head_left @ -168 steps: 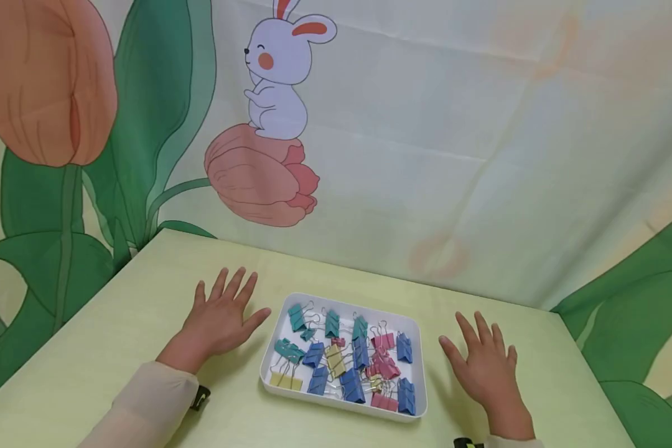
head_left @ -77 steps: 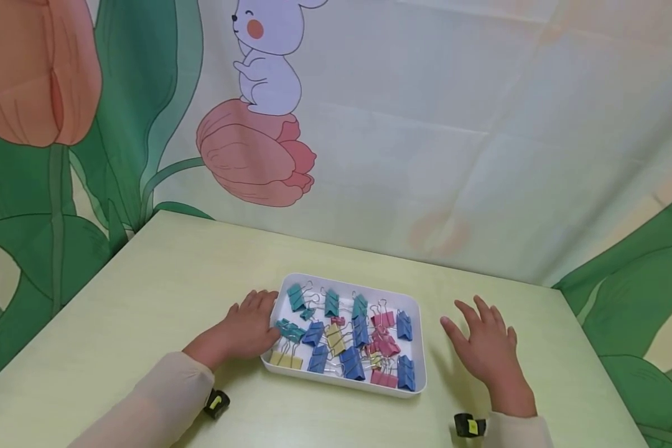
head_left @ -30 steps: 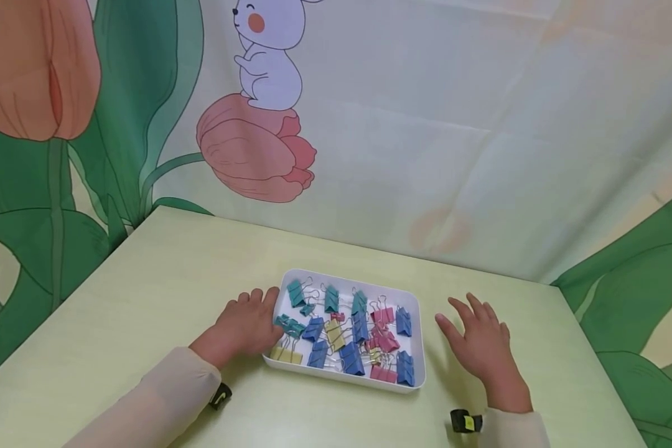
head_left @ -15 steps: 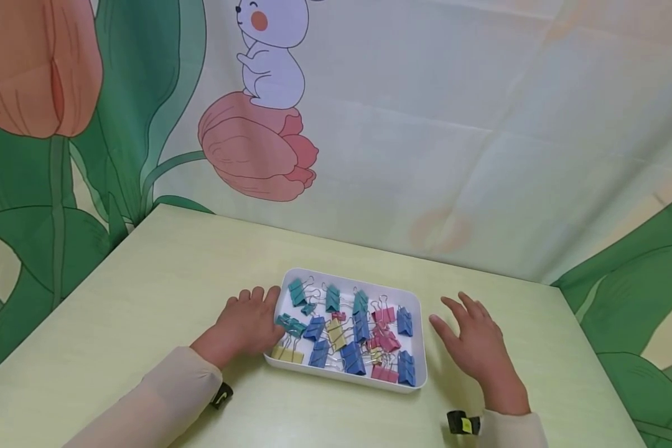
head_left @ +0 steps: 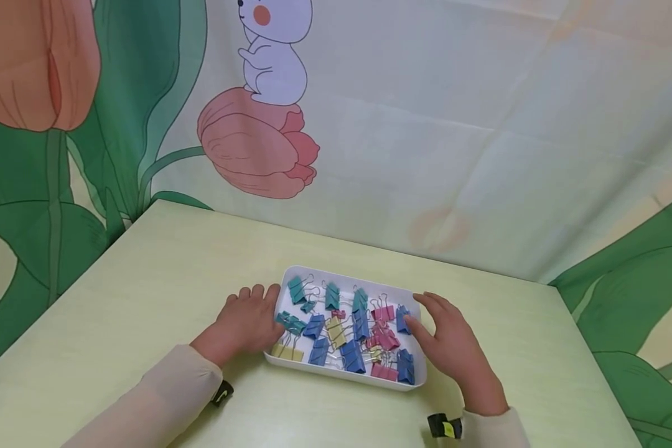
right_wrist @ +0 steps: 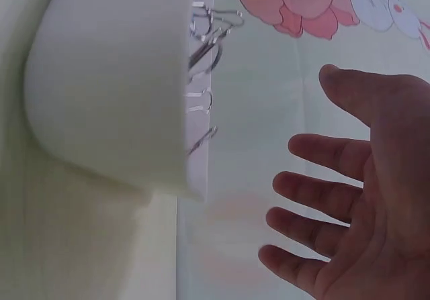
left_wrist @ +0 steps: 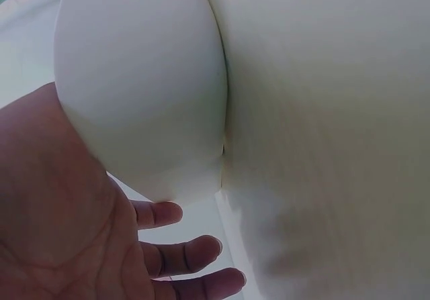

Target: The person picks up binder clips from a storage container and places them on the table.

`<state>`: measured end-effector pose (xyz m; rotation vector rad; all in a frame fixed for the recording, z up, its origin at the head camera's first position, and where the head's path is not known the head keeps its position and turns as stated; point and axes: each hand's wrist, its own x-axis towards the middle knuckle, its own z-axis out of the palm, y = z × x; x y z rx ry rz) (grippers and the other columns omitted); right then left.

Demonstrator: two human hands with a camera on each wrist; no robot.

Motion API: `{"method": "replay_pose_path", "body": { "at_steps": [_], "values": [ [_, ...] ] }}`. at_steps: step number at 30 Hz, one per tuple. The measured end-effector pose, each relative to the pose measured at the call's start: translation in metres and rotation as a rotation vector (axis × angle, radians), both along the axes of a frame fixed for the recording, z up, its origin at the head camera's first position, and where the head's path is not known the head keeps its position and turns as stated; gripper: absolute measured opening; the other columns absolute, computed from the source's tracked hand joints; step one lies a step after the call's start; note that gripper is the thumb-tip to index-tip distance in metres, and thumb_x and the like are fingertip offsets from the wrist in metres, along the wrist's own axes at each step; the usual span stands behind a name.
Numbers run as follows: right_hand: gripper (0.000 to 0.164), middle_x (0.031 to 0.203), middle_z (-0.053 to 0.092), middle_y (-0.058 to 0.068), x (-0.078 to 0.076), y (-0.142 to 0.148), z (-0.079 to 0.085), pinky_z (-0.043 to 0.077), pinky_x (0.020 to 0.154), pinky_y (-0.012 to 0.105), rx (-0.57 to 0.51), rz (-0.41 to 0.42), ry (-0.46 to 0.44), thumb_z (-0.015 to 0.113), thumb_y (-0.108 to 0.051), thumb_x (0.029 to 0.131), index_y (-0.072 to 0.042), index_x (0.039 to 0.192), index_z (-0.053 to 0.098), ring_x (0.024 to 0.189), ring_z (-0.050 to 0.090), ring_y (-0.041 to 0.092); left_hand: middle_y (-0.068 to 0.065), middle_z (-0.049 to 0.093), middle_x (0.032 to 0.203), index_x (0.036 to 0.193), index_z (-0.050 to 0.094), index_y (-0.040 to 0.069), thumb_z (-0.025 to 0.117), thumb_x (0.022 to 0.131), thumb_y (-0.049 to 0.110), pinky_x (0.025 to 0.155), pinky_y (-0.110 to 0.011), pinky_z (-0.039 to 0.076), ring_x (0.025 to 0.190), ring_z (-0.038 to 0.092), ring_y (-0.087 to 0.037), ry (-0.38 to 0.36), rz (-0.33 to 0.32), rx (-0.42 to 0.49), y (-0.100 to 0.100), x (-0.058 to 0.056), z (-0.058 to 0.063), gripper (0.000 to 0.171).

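Note:
A white shallow tray (head_left: 336, 373) lies on the table with several binder clips in it. Among them are a teal clip (head_left: 332, 296), a yellow clip (head_left: 336, 332), a blue clip (head_left: 353, 357) and a pink clip (head_left: 384, 371). My left hand (head_left: 249, 323) holds the tray's left side, thumb over the rim; in the left wrist view its fingers lie along the outer wall. Over the right rim hovers my right hand (head_left: 453, 342), fingers spread. The right wrist view shows that hand apart from the tray wall (right_wrist: 114, 92), with silver clip handles above the rim.
The pale yellow-green table (head_left: 201, 249) backs onto a hanging cloth (head_left: 425, 112) printed with tulips and a rabbit. Black devices with yellow marks show below each wrist, one at the left (head_left: 222, 393) and one at the right (head_left: 444, 426).
My left hand has come right and down onto the tray's left side and stayed there. My right hand has just moved left, from beside the tray to over its right rim.

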<state>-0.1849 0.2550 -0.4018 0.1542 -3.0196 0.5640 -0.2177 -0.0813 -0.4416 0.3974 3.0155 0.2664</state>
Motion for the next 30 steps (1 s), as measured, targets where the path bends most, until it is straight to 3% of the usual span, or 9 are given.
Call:
{"method": "replay_pose_path", "body": {
  "at_steps": [13, 18, 22, 30],
  "values": [
    [0.051, 0.138, 0.057, 0.01, -0.016, -0.028, 0.005, 0.044, 0.102, 0.052, -0.062, 0.063, -0.041, 0.061, -0.04, 0.092, -0.013, 0.135, 0.057, 0.127, 0.053, 0.033, -0.019, 0.052, 0.111, 0.141, 0.036, 0.002, 0.056, 0.085, 0.036, 0.086, -0.053, 0.042, 0.096, 0.047, -0.035, -0.029, 0.009, 0.003, 0.003, 0.0, 0.004, 0.069],
    [0.046, 0.122, 0.066, 0.006, -0.017, -0.039, 0.002, 0.054, 0.087, 0.042, -0.135, 0.044, -0.054, 0.064, -0.038, 0.09, -0.012, 0.128, 0.062, 0.107, 0.063, 0.026, -0.02, 0.052, 0.114, 0.143, 0.034, 0.002, 0.056, 0.085, 0.038, 0.087, -0.053, 0.042, 0.098, 0.047, -0.035, -0.03, 0.016, -0.001, 0.003, -0.001, 0.002, 0.071],
    [0.043, 0.113, 0.068, 0.005, -0.018, -0.048, 0.001, 0.055, 0.076, 0.033, -0.17, 0.026, -0.055, 0.065, -0.037, 0.09, -0.012, 0.125, 0.065, 0.095, 0.063, 0.02, -0.019, 0.052, 0.114, 0.144, 0.034, 0.002, 0.057, 0.085, 0.038, 0.088, -0.053, 0.042, 0.098, 0.047, -0.035, -0.033, 0.021, 0.003, 0.003, -0.002, 0.0, 0.073],
    [0.038, 0.112, 0.068, 0.004, -0.021, -0.058, -0.006, 0.055, 0.083, 0.035, -0.238, 0.008, -0.039, 0.068, -0.032, 0.088, -0.012, 0.12, 0.067, 0.097, 0.064, 0.019, -0.019, 0.052, 0.113, 0.144, 0.034, 0.002, 0.057, 0.086, 0.038, 0.088, -0.053, 0.042, 0.097, 0.046, -0.034, -0.05, 0.025, 0.009, 0.005, -0.002, 0.0, 0.073]
  ]
}}
